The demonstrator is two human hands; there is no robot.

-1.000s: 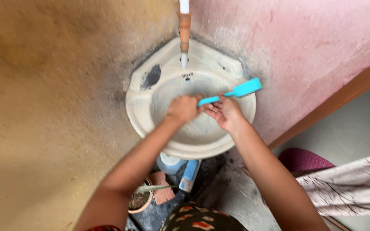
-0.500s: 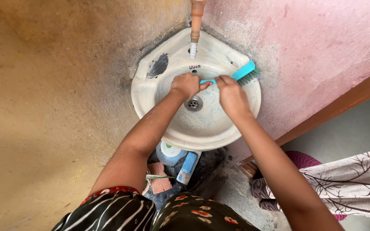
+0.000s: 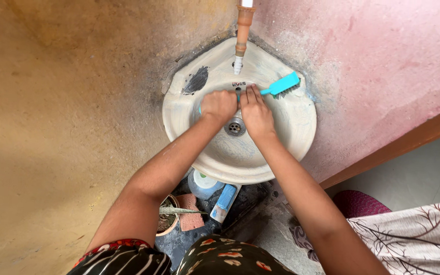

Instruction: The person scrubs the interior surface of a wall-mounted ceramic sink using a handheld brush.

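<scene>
A cream corner wash basin [image 3: 286, 147] is fixed where a tan wall meets a pink wall. A turquoise scrub brush [image 3: 280, 85] lies across its upper bowl, bristles at the right by the rim. My left hand [image 3: 219, 106] is closed around the brush's handle end. Beside it, touching, my right hand [image 3: 255, 114] lies with fingers flat and together on the handle, pointing at the tap [image 3: 241, 35]. The drain [image 3: 235, 127] shows just below both hands.
Under the basin stand a white-capped bottle [image 3: 203, 182], a blue tube [image 3: 224, 201], a brick piece [image 3: 191, 219] and a small plant pot [image 3: 165, 221]. A dark stain [image 3: 196, 81] marks the basin's left rim. Patterned cloth [image 3: 413, 234] and a maroon mat [image 3: 360, 203] lie at lower right.
The brush has come down from the right rim toward the bowl's back, under the tap. Both hands have slid closer together and now touch over the drain.
</scene>
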